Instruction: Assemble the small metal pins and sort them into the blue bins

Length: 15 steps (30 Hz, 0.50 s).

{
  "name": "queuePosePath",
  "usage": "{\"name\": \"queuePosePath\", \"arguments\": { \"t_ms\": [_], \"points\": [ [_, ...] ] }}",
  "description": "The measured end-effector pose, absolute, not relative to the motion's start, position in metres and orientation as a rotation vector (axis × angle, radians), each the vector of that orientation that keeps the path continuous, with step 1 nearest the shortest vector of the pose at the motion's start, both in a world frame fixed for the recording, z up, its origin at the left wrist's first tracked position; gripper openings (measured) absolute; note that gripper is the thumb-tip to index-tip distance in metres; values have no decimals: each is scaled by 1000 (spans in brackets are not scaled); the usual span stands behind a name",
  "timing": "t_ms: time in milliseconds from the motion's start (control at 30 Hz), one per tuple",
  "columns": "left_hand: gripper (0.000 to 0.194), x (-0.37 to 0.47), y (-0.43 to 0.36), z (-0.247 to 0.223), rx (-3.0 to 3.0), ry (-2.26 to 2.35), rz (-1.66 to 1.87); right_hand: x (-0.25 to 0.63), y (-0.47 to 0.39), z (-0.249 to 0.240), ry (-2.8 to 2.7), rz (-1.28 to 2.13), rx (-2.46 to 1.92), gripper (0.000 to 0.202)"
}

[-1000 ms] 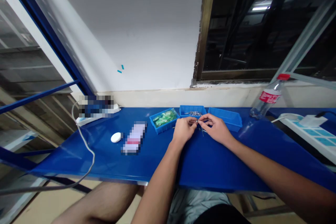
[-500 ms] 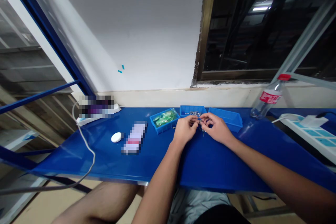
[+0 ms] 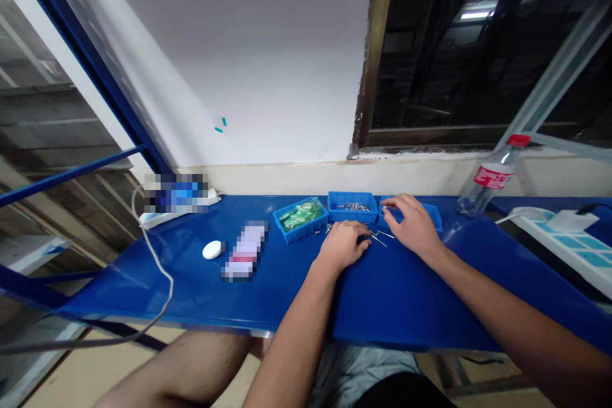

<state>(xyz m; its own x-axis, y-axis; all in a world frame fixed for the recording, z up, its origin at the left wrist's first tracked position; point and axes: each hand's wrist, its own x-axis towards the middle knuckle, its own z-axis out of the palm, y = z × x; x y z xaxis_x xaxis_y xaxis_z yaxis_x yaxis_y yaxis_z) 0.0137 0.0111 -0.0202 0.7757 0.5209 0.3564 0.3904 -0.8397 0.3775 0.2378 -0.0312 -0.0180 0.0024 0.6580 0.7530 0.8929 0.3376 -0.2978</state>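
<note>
White power strip by desk's back-left corner; white oval case, blurred oblong beside it. Left bin, green packets. Left hand low over thin metal rods, before middle bin near back edge; grip cannot be told. Right hand partly blocks right bin; fingers curled, hold unclear. Bottle farther right. Versus previous frame: hands separated, rods more exposed.

Dim, greyish light covers the wall; bright lights glint in the dark window. Pale sheen marks the table. 2 patches are pixelated; edges look stretched.
</note>
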Motion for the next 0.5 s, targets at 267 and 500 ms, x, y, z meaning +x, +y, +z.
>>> {"name": "queuePosePath", "arguments": {
  "t_ms": [267, 500],
  "points": [
    [26, 13, 9, -13, 2702, 824, 618, 228, -34, -13, -1753, -307, -1283, 10],
    [28, 14, 9, -14, 2628, 851, 705, 236, -30, -16, -1739, -304, -1277, 8]
  ]
}}
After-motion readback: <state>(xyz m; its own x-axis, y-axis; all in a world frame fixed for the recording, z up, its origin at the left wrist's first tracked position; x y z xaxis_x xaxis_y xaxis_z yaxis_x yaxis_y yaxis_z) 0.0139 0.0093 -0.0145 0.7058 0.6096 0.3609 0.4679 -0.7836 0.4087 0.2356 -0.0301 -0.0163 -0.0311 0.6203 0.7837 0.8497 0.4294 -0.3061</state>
